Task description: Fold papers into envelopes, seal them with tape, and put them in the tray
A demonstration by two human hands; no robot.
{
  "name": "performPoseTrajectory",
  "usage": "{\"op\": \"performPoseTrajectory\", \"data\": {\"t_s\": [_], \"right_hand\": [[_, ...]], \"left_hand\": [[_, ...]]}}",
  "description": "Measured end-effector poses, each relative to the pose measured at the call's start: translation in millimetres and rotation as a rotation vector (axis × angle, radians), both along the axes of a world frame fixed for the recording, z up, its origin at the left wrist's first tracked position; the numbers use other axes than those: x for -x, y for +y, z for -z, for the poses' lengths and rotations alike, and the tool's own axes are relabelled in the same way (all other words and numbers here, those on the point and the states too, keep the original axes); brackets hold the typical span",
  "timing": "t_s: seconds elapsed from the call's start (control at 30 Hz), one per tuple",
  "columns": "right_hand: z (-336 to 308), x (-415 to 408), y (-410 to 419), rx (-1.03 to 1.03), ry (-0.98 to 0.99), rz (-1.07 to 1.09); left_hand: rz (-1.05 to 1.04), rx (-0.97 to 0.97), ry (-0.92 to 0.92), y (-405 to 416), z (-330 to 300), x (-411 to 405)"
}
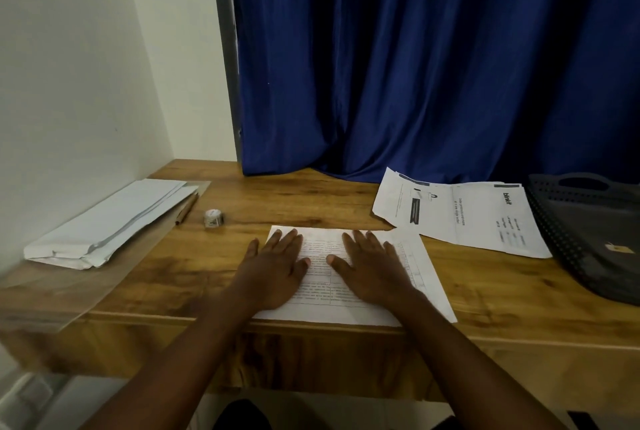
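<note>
Both grips lay open and flat, holding nothing — the left hand (277, 267) and right hand (372, 265) pressed the printed sheet (420, 277) at the worktop's (294, 197) near edge, where aligned corners and a firm crease would serve — tape roll (213, 218) and tray (588, 232) waited apart.
</note>
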State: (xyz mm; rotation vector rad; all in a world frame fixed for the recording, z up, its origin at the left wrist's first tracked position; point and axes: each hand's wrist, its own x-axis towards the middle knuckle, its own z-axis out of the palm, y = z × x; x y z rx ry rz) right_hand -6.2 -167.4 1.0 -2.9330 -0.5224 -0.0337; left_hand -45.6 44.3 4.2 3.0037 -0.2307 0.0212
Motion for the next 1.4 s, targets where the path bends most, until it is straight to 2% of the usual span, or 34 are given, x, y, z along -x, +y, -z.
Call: {"op": "performPoseTrajectory", "data": {"t_s": [0.23,0.47,0.53,0.67,0.73,0.8,0.9,1.1,1.2,1.27,1.4], "right_hand": [[7,-5,-45,0.044,0.009,0.155],[8,0,-68,0.011,-0.02,0.211],[8,3,-72,-0.094,-0.056,0.185],[-1,20,-81,-0.664,-0.127,0.136],[-5,30,-83,-0.73,-0.093,0.072],[-5,36,-84,-0.655,-0.032,-0.029],[-2,36,-82,-0.41,-0.047,-0.129],[1,28,-78,-0.189,-0.061,-0.14],[3,25,-78,-0.141,-0.056,-0.088],[4,22,-77,-0.126,-0.08,-0.036],[2,24,-77,-0.165,-0.319,0.056]], "left_hand": [[-0.018,0.012,-0.02,0,1,1],[-0.047,0.005,-0.014,3,2,1],[-0.05,0.005,-0.012,3,3,1],[-0.072,0.006,-0.029,5,4,4],[-0.096,0.01,-0.028,8,4,8],[-0.139,0.01,-0.01,16,4,13],[-0.255,-0.007,0.024,36,1,20],[-0.389,0.011,0.075,57,-7,36],[-0.393,0.024,0.097,57,-9,43],[-0.397,-0.011,0.049,55,-9,49],[-0.394,-0.101,-0.068,51,-11,63]]}}
